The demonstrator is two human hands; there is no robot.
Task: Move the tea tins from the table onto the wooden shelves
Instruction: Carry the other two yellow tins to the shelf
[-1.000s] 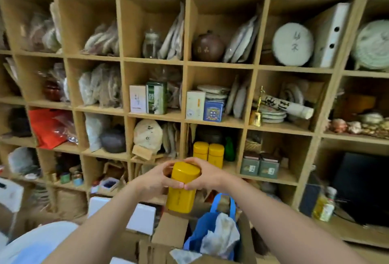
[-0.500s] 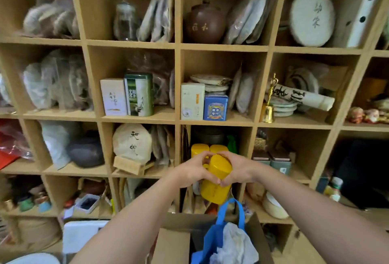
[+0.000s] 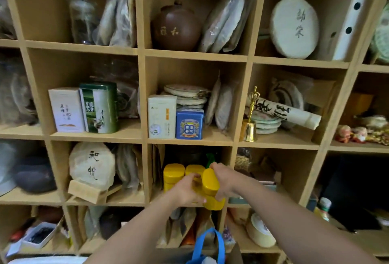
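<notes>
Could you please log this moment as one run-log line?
step: shelving tin | left hand: on held tin | right hand: on held tin | target: cubby with two yellow tins | status: not yet released

Tea storeroom: wooden shelves (image 3: 189, 142) crammed, tea cakes (image 3: 294, 26), tins (image 3: 99, 107).

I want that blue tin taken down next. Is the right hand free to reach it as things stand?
Probably not yet: the right hand and left hand both grip the yellow tin. The blue tin stands at its cubby's open front, one shelf up, with nothing before it.
</notes>
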